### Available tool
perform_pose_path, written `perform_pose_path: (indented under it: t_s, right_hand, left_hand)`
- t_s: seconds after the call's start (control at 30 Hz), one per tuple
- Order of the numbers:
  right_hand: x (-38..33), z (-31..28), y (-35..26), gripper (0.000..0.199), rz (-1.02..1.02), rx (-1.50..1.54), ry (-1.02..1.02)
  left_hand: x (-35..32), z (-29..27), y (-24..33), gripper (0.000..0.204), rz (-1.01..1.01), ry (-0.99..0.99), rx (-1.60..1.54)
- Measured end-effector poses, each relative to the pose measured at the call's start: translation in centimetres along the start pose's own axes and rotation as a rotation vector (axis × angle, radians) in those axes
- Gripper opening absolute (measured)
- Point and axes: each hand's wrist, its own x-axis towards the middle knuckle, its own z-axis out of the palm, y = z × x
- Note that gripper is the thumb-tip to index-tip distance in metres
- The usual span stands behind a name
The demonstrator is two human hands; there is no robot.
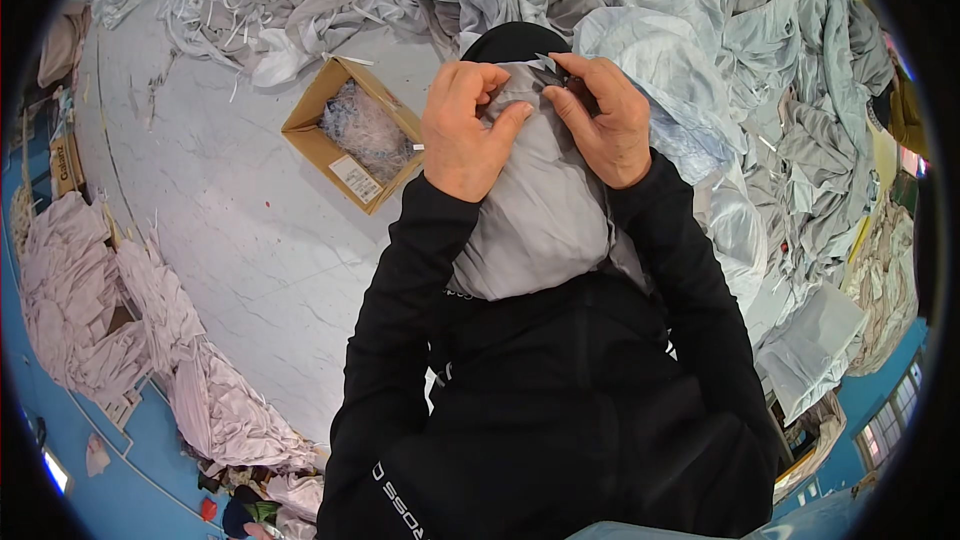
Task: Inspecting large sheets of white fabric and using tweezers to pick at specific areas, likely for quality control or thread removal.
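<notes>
A pale grey garment (540,210) lies over my lap, bunched between my black sleeves. My left hand (465,130) pinches its upper edge with thumb and fingers curled. My right hand (605,120) grips the same edge from the right, and something small and dark sits under its fingertips near the cloth's top. The two hands are close together, almost touching. A black rounded shape (515,42) shows just beyond the hands.
An open cardboard box (340,155) with clear plastic scraps stands left of my hands on the pale marbled floor (230,230). Heaps of grey and light blue garments (780,90) fill the top and right. Pinkish cloth piles (150,320) lie at the left.
</notes>
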Motion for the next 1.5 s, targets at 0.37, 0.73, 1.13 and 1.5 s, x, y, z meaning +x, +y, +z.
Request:
perform_pose_path:
  t_s: [0.37, 0.73, 1.13, 1.5]
  right_hand:
    - [-0.3, 0.2, 0.2, 0.033, 0.009, 0.069, 0.004]
    - [-0.6, -0.1, 0.0, 0.033, 0.039, 0.061, -0.030]
    - [-0.7, -0.3, -0.2, 0.033, 0.032, 0.052, -0.038]
    - [-0.6, -0.4, -0.8, 0.034, -0.066, -0.019, -0.071]
  left_hand:
    - [0.3, 1.0, 0.0, 0.018, 0.470, 0.153, 0.438]
    - [0.2, 0.7, -1.2, 0.010, 0.347, 0.106, 0.327]
    - [0.1, -0.2, -0.2, 0.017, 0.372, 0.054, 0.313]
    - [-0.4, 0.1, -1.8, 0.013, 0.327, 0.213, 0.305]
